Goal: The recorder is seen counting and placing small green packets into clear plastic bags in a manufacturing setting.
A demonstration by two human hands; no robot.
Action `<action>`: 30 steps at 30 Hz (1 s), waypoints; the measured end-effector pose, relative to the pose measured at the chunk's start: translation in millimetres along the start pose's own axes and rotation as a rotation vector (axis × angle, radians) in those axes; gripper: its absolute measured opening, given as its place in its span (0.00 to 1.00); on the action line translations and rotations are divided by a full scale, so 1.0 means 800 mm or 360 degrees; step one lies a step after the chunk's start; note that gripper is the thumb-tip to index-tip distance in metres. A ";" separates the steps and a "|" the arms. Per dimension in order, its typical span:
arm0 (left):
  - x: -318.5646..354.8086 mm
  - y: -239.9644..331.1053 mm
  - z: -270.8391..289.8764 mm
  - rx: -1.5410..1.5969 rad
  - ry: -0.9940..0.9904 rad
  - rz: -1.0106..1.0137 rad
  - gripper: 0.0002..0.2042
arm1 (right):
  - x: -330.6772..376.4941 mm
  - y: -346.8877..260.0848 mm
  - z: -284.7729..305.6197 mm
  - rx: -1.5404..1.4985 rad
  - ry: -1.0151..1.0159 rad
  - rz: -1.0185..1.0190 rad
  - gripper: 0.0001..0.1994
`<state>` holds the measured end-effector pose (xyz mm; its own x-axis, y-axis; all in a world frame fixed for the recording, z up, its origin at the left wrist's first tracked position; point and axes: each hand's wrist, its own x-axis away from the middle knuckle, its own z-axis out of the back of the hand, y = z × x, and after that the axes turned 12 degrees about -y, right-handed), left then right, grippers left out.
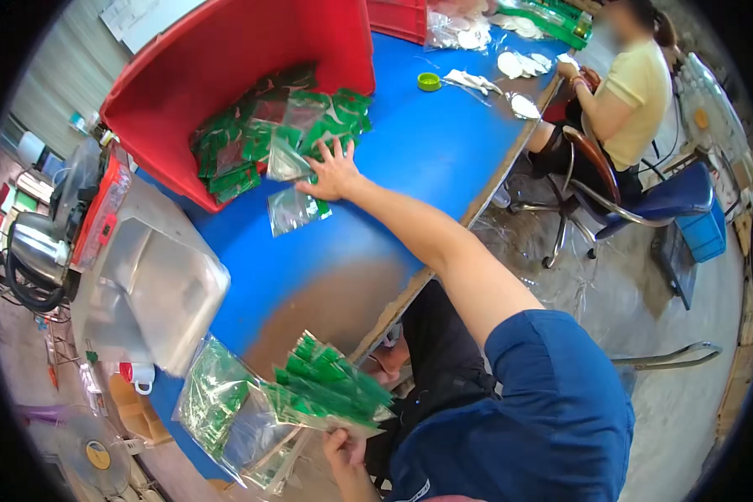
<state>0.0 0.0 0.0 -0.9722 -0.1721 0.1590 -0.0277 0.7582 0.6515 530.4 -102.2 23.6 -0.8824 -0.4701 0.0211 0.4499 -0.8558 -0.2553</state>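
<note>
My right hand (335,171) reaches out over the blue table (427,151), fingers spread. It rests on clear packets with green contents (289,159) that spill from the mouth of a red bin (226,50) lying on its side. One clear packet (294,209) lies on the table just below that hand. Near the lower edge, my left hand (345,448) grips a fanned stack of green packets (330,385) from below. Its fingers are mostly hidden by the stack.
A clear bag of green packets (217,402) lies beside the stack. A clear plastic box (151,284), a steel kettle (38,251) and a fan (92,452) stand at left. A person in a yellow shirt (636,84) sits at the table's far end with white pieces (519,63) and a green cap (428,81).
</note>
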 end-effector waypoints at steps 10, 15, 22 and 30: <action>0.022 -0.043 -0.017 0.0259 0.0054 0.0003 0.29 | 0.212 -0.008 -0.009 -0.0032 0.0075 0.0371 0.44; 0.039 -0.030 -0.023 0.0322 0.0041 -0.0058 0.30 | 0.305 -0.069 0.043 -0.0499 0.0351 0.0595 0.29; 0.032 -0.021 -0.037 0.0293 0.0111 -0.0198 0.30 | 0.374 -0.124 -0.003 -0.0641 -0.0113 0.1519 0.16; 0.030 -0.035 -0.040 0.0264 0.0250 -0.0261 0.30 | 0.281 -0.158 -0.022 -0.0317 0.0784 0.1014 0.17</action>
<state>-15.1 -45.9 9.5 -0.9039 -0.3867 0.1828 -0.2321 0.8024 0.5498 272.7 -96.4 43.9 -0.4470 -0.6642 -0.5992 0.8920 -0.3816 -0.2423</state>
